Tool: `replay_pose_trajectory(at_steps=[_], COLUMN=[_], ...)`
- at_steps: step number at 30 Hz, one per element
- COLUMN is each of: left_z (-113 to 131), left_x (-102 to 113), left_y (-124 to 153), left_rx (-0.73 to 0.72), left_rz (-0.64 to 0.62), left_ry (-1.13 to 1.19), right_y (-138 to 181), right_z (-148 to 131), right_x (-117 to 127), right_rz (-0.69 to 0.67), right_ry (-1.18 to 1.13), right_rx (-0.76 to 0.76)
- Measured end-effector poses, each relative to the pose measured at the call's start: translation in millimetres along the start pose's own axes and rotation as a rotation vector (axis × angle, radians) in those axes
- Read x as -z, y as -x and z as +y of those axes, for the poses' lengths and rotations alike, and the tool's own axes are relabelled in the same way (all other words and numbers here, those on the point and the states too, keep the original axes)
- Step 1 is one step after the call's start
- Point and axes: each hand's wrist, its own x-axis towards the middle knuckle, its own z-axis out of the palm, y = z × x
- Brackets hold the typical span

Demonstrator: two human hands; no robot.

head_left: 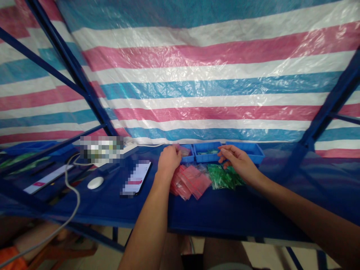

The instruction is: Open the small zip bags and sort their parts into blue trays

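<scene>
My left hand [169,160] is at the left blue bin [192,154], its fingers closed on a small reddish plastic bag [176,146] that is partly hidden. Below it, on the table, lies a loose pile of red zip bags [194,180]. My right hand [237,160] hovers at the front of the middle blue bin [207,155]. Its fingers are loosely bent and apart, with nothing visible between them. Just under that hand, green bags [223,178] are heaped, and a few clear ones lie between the two piles.
A third blue bin [254,152] stands to the right. On the left are a phone [136,178], a white oval object [95,182], a power strip [131,148] and a loose cable [73,187]. Blue metal frame bars [92,101] slant up beside the striped sheet [197,86].
</scene>
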Motion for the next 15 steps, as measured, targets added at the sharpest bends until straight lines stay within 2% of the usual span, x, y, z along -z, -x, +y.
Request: replay_pose_trajectory(at_steps=[4, 8, 12, 15], left_z=[5, 7, 10, 15], left_x=[2, 5, 8, 7], left_y=[2, 3, 6, 8], left_rx=[-0.013, -0.005, 0.004, -0.021], left_rz=[-0.006, 0.104, 0.15, 0.095], left_ry=[-0.052, -0.122, -0.151, -0.147], right_y=[6, 12, 16, 17], right_z=[-3, -9, -9, -6], right_x=[2, 2, -1, -2], right_rz=[-0.105, -0.375, -0.547, -0.609], right_ry=[0.355, 0.691, 0.847, 0.893], right_rx=[0.236, 0.519, 0.601, 0.598])
